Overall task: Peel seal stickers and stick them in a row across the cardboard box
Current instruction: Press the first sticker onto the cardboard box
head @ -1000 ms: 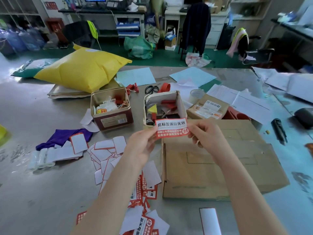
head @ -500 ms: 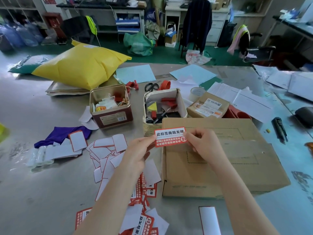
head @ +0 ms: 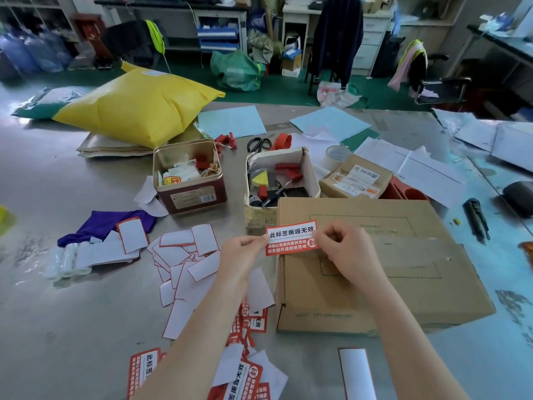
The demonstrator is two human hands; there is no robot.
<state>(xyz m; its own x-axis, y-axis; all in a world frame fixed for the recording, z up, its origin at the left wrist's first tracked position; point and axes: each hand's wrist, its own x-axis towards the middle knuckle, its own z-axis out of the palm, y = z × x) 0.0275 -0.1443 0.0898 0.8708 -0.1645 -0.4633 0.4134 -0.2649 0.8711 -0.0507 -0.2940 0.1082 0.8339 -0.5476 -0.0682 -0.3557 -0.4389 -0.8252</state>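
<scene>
While both hands are working at the same red-and-white seal sticker (head: 291, 238), the left hand (head: 240, 256) is pinching its left end between thumb and fingertip and the right hand (head: 344, 249) is pinching its right end with curled fingers. That sticker is being held face up over the left edge of the brown cardboard box (head: 403, 284), towards the box's far left corner; whether it is touching the cardboard cannot be told. No sticker is showing on the visible part of the box's top.

On the grey worktop (head: 72, 327), the box is sitting to the right of centre. Just left of it, a scatter of white backing papers (head: 187, 255) with red borders is lying loose, and more printed stickers (head: 242, 379) are piling up along the near edge, partly under the left forearm. One more backing strip (head: 356, 370) is lying at the near edge, in front of the box.

Beyond the box's far left corner, an open white carton (head: 311, 171) of red and black odds and ends is touching it, and a dark red tin (head: 190, 194) is standing further left. A purple cloth (head: 95, 223) is lying towards the left edge, and a plump yellow mailer bag (head: 138, 108) is resting near the far left. Black scissors (head: 258, 143) are lying behind the carton.
</scene>
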